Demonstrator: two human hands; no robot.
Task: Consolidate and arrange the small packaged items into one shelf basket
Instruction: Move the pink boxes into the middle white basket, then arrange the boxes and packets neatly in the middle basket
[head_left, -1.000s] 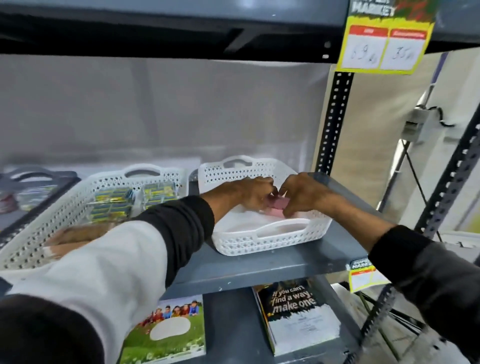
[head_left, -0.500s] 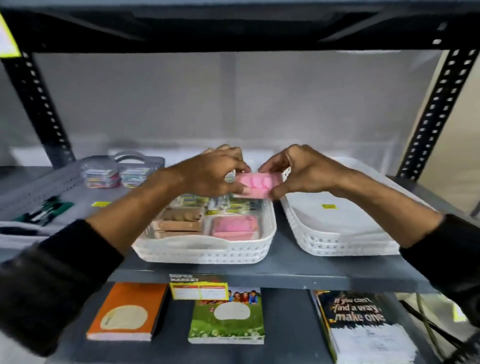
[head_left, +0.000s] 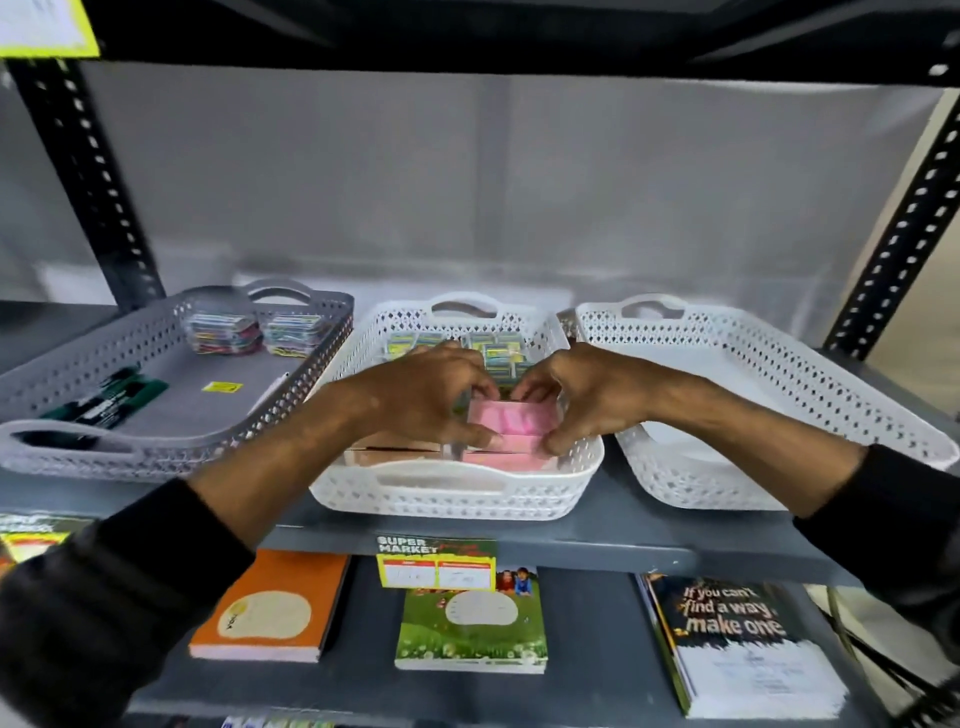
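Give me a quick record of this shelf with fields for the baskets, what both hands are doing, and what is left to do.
middle basket: pink packs, green packs at back
right basket: nothing visible inside
grey basket: small packets, dark items
left hand, right hand: both hold pink pack over pink stack
remaining: set it down

Left hand (head_left: 421, 395) and right hand (head_left: 587, 395) cover much of the pink packet (head_left: 511, 418) and the items behind in the middle basket (head_left: 452, 499); price tag (head_left: 436, 564) figures illegible; yellow label (head_left: 47, 26) cut off top left.
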